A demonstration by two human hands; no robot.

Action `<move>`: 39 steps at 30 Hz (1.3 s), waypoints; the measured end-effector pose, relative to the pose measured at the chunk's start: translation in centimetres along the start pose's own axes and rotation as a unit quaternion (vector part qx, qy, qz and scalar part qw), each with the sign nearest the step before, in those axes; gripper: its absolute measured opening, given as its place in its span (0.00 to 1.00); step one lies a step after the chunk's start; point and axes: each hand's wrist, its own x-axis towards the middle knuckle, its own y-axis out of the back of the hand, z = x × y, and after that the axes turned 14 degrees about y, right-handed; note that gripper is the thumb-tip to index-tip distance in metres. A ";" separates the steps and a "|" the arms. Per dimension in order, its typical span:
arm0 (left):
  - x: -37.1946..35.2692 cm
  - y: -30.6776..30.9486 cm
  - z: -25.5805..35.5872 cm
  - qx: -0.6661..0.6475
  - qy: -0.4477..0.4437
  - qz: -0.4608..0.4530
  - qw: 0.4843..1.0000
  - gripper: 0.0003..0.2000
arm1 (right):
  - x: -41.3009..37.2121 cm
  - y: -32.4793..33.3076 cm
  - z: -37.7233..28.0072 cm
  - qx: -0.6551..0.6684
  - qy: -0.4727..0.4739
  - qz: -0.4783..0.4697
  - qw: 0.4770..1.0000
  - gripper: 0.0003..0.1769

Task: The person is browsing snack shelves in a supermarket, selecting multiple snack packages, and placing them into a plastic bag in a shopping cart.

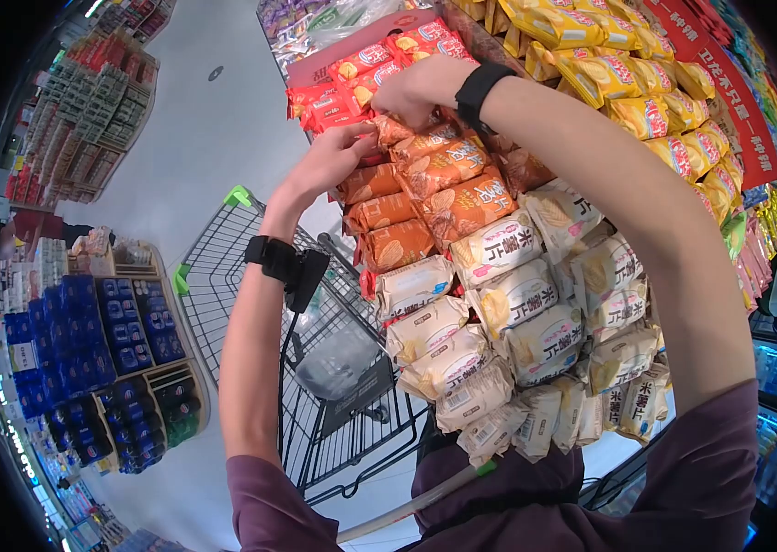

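Note:
My left hand (336,158) reaches to the left edge of a stacked snack display, its fingers extended and touching bags where red meets orange. My right hand (414,90) bends down among the same bags from the other side, and its fingertips are hidden. Close around both hands are red snack bags (358,63) at the far end and orange snack bags (446,171) nearer to me. Cream-coloured bags of rice chips (510,296) fill the front of the display. Whether my right hand grips a bag is not visible.
A wire shopping cart (243,241) with green corners stands left of the display, a clear plastic bag (338,361) inside. Yellow snack bags (639,72) are heaped at the right. Blue drink packs (65,317) stand across the aisle floor (188,120) on the left.

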 end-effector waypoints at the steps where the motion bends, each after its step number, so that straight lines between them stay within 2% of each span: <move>1: -0.1 0.3 0.0 0.004 -0.006 0.005 1.000 0.19 | 0.1 0.0 0.1 0.006 -0.003 -0.008 1.000 0.21; 3: -0.4 1.0 0.4 0.014 -0.019 0.013 1.000 0.19 | 0.2 0.1 0.2 0.018 -0.012 -0.024 0.999 0.19; 6: -0.6 1.0 1.4 0.050 0.008 -0.027 0.998 0.19 | -0.3 -0.1 0.2 0.005 -0.003 -0.007 1.000 0.19; 9: 0.6 0.1 0.2 0.090 -0.018 -0.017 0.996 0.19 | -0.2 0.2 -0.1 -0.018 -0.005 -0.041 0.999 0.18; 12: 0.4 0.6 0.1 0.076 -0.036 -0.032 0.996 0.19 | -1.3 1.2 -0.4 0.011 0.000 -0.051 0.999 0.21; 15: -0.5 0.9 0.5 0.103 -0.048 0.025 0.993 0.19 | -1.3 2.1 0.1 0.094 0.014 0.051 0.994 0.25; 16: 0.0 0.6 0.0 0.066 -0.058 0.044 0.995 0.19 | -1.4 1.7 0.2 0.093 0.021 0.113 0.989 0.28; 19: 0.5 0.4 0.2 0.120 -0.096 0.044 0.987 0.18 | -1.0 0.9 0.2 0.062 -0.009 0.068 0.996 0.27; 21: 0.6 0.0 0.7 0.132 -0.098 0.036 0.986 0.17 | -1.0 0.7 -0.1 0.064 -0.011 0.075 0.995 0.26; 24: 0.1 0.4 1.2 0.120 -0.057 0.012 0.991 0.17 | -2.3 2.1 -0.9 0.097 -0.049 0.041 0.993 0.25; 33: 0.1 0.4 1.2 -0.029 0.028 -0.077 0.996 0.21 | -3.9 2.3 -0.4 0.060 -0.077 0.068 0.993 0.18; 34: -0.1 0.3 1.5 -0.041 0.044 -0.086 0.994 0.20 | -3.3 2.1 0.2 0.073 -0.072 0.036 0.994 0.17; 37: -0.1 0.1 1.2 0.014 -0.012 -0.064 0.998 0.21 | -4.1 1.7 0.3 0.066 -0.039 0.070 0.995 0.14; 39: -0.3 0.4 1.7 0.132 -0.027 -0.037 0.990 0.21 | -4.6 1.7 -0.2 0.054 -0.056 0.081 0.994 0.12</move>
